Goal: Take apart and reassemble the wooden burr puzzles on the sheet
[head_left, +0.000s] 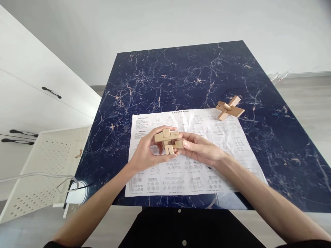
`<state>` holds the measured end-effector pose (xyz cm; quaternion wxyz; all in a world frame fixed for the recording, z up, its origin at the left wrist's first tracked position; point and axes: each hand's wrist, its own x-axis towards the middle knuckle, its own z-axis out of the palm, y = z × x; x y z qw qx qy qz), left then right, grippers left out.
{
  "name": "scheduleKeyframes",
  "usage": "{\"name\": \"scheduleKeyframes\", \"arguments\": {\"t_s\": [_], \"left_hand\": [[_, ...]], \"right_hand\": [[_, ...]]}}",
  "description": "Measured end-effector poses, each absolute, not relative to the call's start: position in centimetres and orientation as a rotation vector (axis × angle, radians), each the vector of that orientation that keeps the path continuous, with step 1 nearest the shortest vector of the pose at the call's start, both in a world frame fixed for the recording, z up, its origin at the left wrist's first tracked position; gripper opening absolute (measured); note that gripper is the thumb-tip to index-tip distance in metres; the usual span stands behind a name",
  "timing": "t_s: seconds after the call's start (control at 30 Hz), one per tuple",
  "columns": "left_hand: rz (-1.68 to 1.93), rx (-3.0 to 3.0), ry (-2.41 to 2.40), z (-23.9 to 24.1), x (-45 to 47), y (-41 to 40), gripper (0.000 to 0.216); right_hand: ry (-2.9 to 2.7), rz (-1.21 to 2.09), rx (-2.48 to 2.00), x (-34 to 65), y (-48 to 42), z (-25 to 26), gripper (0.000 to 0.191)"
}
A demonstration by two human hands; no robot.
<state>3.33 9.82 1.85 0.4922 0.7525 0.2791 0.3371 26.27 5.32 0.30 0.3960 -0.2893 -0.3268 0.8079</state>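
Between my two hands is a wooden burr puzzle [167, 137], its interlocked bars crossing each other with dark marks on some faces. My left hand [148, 150] is closed around its left side, thumb below and fingers behind. From the right, my right hand [199, 148] pinches a bar that sticks out on that side. Some fingertips are hidden behind the wood. Below the hands lies a white printed instruction sheet [152, 179] with rows of small diagrams. Another wooden puzzle piece group [234, 111], crossed bars with a rounded part, rests at the sheet's upper right corner.
The dark blue marbled table [165, 79] has its far edge near a pale wall. On the left stand a white cabinet [38, 113] and a perforated cream panel [33, 186]. A white round object [77, 193] with a cable sits by the table's left front edge.
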Motion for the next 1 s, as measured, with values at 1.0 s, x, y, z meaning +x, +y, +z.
{"name": "scheduleKeyframes", "arguments": {"t_s": [1.0], "left_hand": [[0.831,2.196,0.844,1.5,2.8,9.8,0.069]], "right_hand": [[-0.913,1.726,-1.047,25.4,4.7,0.8,0.05]]}}
